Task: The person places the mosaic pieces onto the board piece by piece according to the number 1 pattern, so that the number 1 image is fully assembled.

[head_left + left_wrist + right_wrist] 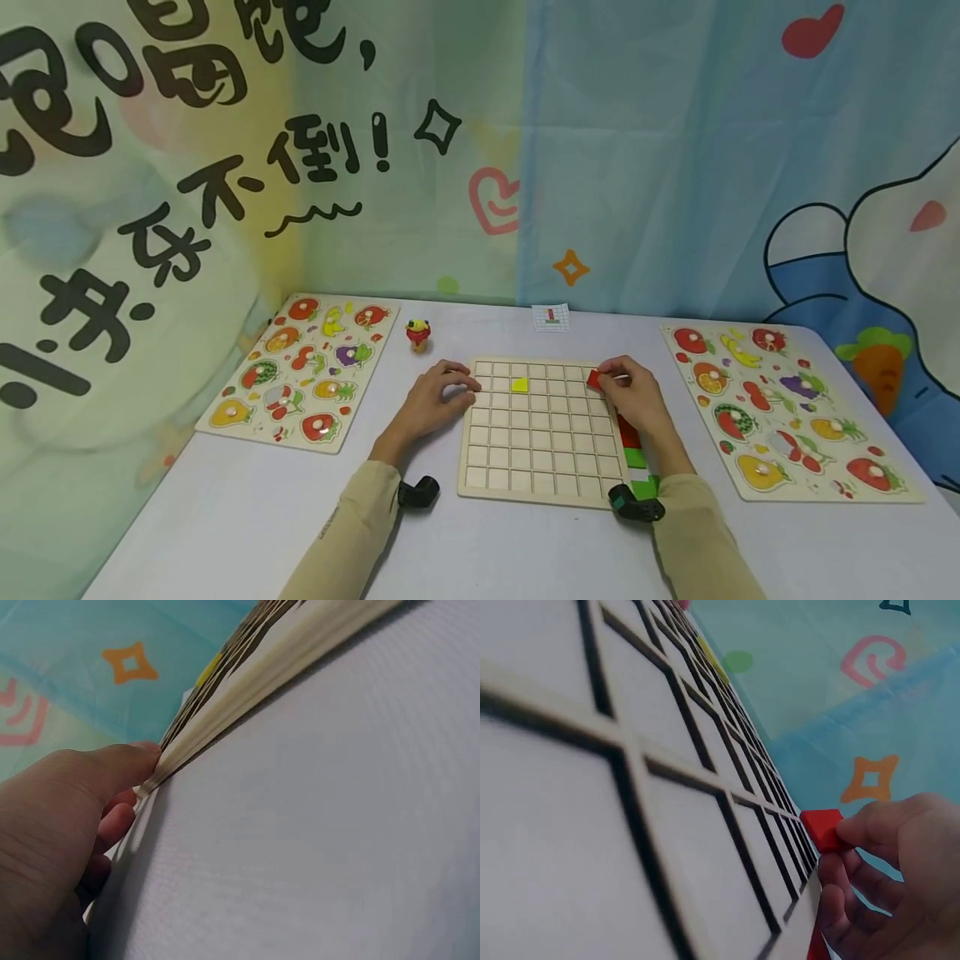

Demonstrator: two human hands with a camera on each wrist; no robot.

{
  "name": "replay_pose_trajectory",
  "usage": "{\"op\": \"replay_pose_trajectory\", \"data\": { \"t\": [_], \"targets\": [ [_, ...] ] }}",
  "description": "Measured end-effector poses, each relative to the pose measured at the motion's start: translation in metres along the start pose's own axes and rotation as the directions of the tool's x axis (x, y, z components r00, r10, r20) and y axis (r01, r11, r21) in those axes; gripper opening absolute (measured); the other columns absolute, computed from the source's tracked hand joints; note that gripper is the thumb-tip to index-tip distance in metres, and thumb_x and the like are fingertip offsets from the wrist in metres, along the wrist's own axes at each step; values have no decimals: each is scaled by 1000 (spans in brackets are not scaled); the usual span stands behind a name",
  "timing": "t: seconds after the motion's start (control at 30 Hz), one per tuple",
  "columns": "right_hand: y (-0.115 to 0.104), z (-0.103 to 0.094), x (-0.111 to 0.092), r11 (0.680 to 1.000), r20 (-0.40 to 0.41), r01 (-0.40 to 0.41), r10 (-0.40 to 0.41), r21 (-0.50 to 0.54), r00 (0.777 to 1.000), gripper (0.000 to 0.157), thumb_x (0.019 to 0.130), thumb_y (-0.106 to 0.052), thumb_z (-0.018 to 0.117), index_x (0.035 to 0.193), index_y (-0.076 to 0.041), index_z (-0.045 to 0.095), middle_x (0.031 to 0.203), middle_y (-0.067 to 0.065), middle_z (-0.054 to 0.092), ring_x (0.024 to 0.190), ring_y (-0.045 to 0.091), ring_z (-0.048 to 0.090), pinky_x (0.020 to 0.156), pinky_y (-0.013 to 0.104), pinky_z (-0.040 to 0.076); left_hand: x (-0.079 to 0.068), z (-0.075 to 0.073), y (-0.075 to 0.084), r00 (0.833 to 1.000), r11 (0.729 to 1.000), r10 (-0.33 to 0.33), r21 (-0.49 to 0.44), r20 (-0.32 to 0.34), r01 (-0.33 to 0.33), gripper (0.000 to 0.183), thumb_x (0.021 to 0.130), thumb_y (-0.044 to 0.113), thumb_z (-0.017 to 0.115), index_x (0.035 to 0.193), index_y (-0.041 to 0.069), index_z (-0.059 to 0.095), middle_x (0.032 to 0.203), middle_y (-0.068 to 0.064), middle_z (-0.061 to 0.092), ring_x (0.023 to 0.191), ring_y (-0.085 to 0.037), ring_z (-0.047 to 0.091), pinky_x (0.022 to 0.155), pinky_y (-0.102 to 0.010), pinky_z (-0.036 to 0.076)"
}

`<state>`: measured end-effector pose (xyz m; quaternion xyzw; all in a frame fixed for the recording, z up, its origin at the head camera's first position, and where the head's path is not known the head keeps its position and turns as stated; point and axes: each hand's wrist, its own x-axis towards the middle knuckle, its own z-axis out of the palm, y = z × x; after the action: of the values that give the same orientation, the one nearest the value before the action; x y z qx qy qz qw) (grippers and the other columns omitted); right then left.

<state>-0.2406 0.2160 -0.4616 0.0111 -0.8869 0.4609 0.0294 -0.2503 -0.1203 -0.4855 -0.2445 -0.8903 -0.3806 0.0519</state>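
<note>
A pale wooden grid board [542, 498] lies in front of the person. At its left edge, the left hand [437, 397] grips the rim, thumb on the edge and curled fingers beside it in the left wrist view. Thumb and fingers of the right hand [636, 398] pinch a small red tile [823, 829] over the board's far right corner. One yellow piece [520, 385] with a slanted side sits in a square of the second row from the back. Along the right edge lie red tiles [628, 434] and green tiles [635, 458], partly hidden by the right forearm.
Fruit puzzle boards stand to either side, a left one [296, 375] and a right one [787, 417]. Behind the grid are a small red-and-yellow figurine [418, 334] and a printed pattern card [551, 318]. A printed curtain [637, 167] hangs behind the white table [517, 554].
</note>
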Motion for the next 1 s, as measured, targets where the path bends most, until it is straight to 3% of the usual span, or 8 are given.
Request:
{"op": "replay_pose_trajectory", "data": {
  "t": [0.23,0.77,1.0],
  "targets": [
    [-9,5,-2,998,3,44,-44,-39,999,21,96,-21,52,113,-9,58,115,16,59,100,30,55,77,34,44,0,-1,2,1000,1000,-25,4,10,25,14,89,24,65,102,21,70,123,-4,56,119,-22,51,96,-46,34],
    [-23,24,-4,992,38,127,-127,-2,991,16,94,-13,57,108,-8,60,110,15,63,94,28,61,75,33,47,0,1,0,1000,1000,-19,18,9,19,17,87,30,68,103,23,70,123,-3,56,118,-21,51,96,-46,34],
    [-29,32,-4,989,62,151,-150,0,987,15,92,-11,58,107,-7,61,109,15,64,91,27,62,74,32,47,0,1,0,999,998,28,55,18,-29,24,83,37,71,104,27,69,127,2,56,119,-19,51,92,-45,35]
  ]
}}
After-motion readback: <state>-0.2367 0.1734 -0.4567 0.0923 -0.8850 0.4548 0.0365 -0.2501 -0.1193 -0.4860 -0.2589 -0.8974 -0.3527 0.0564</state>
